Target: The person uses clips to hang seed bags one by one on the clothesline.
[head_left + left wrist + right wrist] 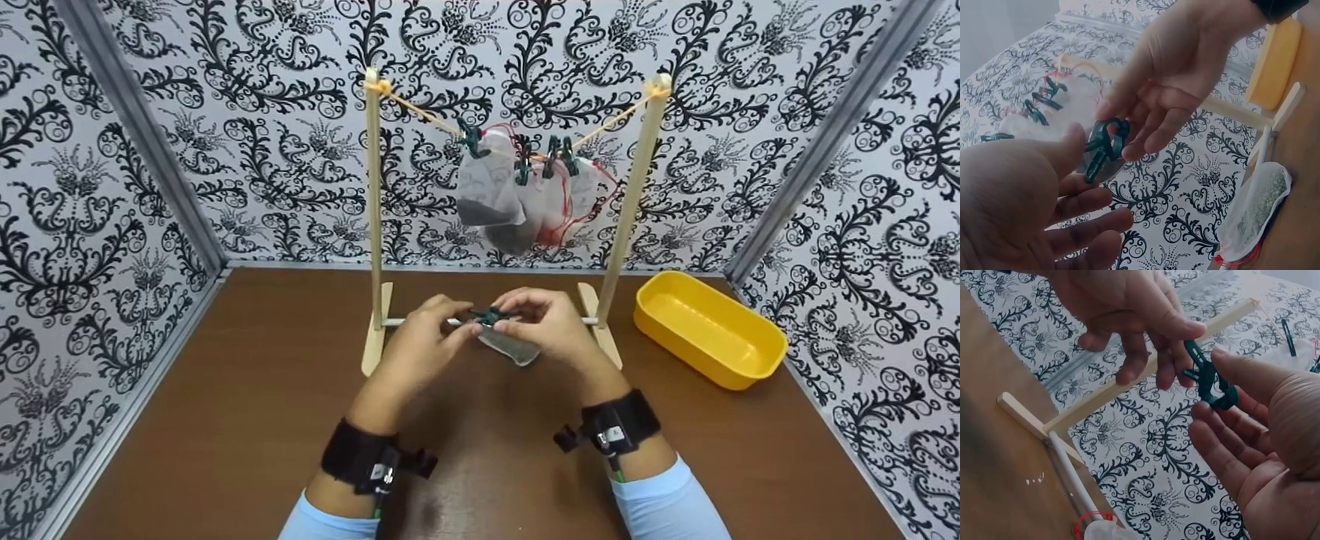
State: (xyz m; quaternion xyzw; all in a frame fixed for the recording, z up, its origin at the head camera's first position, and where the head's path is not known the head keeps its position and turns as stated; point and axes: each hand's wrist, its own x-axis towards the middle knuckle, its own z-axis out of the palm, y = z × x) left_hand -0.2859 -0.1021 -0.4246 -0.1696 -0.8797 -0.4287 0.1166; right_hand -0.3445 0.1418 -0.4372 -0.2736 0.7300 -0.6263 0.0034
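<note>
A dark green clothes clip (pixel 487 316) is held between both hands, low in front of a wooden drying rack (pixel 373 217). My left hand (pixel 459 324) pinches one end of the clip (pixel 1207 379) between thumb and fingers. My right hand (pixel 517 310) pinches the other end, its thumb lying along the clip (pixel 1103 149). A small grey mesh pouch (pixel 512 349) with a red string lies on the brown table just under the hands; the pouch (pixel 1255 208) touches neither hand.
Several mesh pouches (pixel 491 191) hang from the rack's string by green clips (pixel 471 139). A yellow tub (pixel 709 330) stands at the right on the table (pixel 247 405). Patterned walls close in the back and both sides.
</note>
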